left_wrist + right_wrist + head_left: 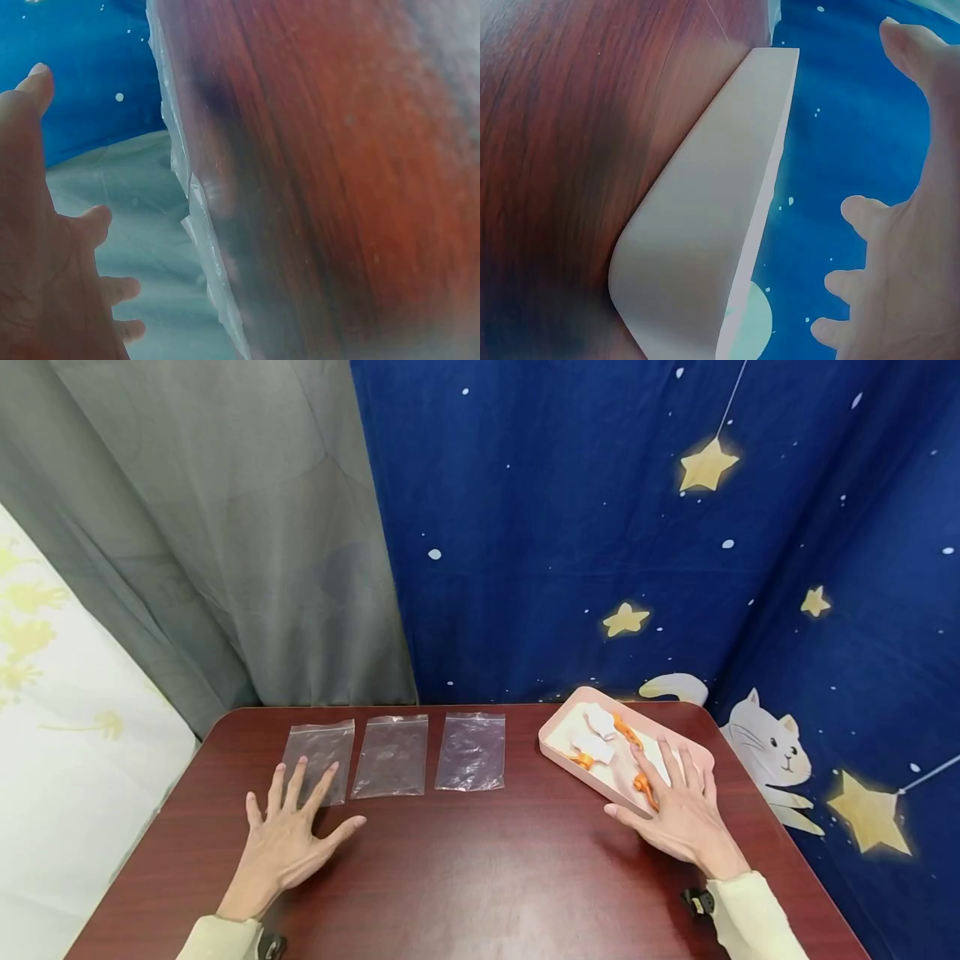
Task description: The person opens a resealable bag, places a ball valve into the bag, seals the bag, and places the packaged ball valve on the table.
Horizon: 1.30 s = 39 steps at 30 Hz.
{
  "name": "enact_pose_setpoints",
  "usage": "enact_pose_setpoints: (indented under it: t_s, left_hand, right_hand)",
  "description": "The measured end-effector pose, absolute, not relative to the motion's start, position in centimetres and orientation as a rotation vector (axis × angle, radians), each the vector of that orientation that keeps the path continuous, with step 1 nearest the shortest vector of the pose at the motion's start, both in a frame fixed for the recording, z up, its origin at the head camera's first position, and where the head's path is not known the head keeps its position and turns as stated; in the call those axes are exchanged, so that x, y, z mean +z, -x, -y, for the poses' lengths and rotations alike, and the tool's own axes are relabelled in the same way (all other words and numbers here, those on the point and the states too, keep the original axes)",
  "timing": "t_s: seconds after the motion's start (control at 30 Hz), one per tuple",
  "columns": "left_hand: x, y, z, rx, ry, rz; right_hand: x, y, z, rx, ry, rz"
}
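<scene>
My left hand [285, 843] is held with fingers spread and straight, its fingertips over the lower part of a clear zip bag [330, 742]. A second zip bag [392, 760] and a third zip bag [471, 752] lie flat to its right. My right hand [684, 822], also spread and holding nothing, is over the near right side of a pink tray [562, 759]. Inside the tray are several small items with white parts [595, 747] and orange handle-like parts [630, 732]; their kind is unclear. The right hand covers part of the tray. Both wrist views show the hands above the table.
The dark red-brown table [510, 877] has rounded far corners. Behind it hang a grey curtain [300, 543] and a blue star-patterned curtain [540, 543]. A white, yellow-patterned cloth [67, 760] is at the left.
</scene>
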<state>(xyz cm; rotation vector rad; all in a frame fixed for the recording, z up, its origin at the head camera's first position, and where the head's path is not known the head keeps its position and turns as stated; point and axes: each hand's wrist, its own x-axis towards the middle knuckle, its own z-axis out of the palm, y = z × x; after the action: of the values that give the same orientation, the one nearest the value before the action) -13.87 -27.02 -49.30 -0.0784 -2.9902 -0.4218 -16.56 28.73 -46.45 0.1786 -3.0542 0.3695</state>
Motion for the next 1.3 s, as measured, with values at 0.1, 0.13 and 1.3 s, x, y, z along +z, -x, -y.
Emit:
enact_pose_setpoints:
  t_s: [0.1,0.13,1.3]
  left_hand:
    - [-49.4,14.0,27.2,-0.444,0.067,2.997]
    - [-49.4,14.1,27.3,-0.450,0.064,2.998]
    - [-50.2,19.4,29.0,-0.634,0.148,2.874]
  right_hand:
    - [-46.5,16.6,-28.6,0.381,-0.191,3.036]
    - [-46.5,16.6,-28.5,0.386,-0.198,3.030]
    - [-47.0,19.2,-24.4,0.697,-0.431,2.831]
